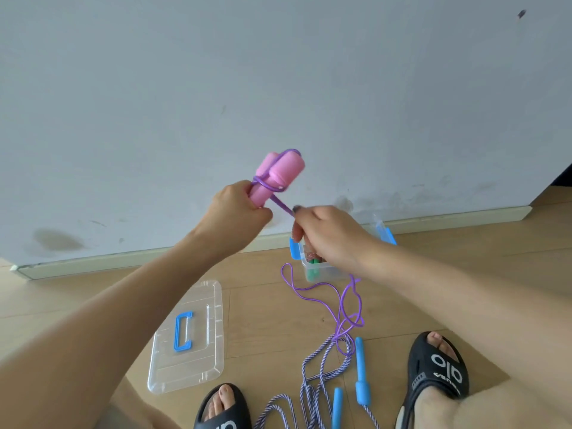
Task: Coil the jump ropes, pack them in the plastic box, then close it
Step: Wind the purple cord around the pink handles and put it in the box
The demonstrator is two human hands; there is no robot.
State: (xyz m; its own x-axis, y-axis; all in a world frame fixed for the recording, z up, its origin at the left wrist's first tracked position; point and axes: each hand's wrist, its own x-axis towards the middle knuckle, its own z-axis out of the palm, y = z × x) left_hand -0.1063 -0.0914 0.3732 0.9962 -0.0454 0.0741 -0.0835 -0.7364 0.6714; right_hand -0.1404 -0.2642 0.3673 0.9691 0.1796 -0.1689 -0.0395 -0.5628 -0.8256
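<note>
My left hand (238,209) grips the two pink handles (275,174) of a jump rope, held together and raised in front of the wall. A purple cord (340,305) is looped around the handles. My right hand (328,233) pinches that cord just right of the handles; the cord's slack trails down in loose curls to the floor. Behind my right hand stands the clear plastic box (322,267) with blue latches, green and red things inside it. A second rope (312,388), blue-and-white twisted with blue handles (360,373), lies tangled on the floor between my feet.
The box's clear lid (198,360) with a blue handle lies flat on the wooden floor at the left. My feet in black slides (436,376) are at the bottom edge. A pale wall with a baseboard (123,261) runs close behind the box.
</note>
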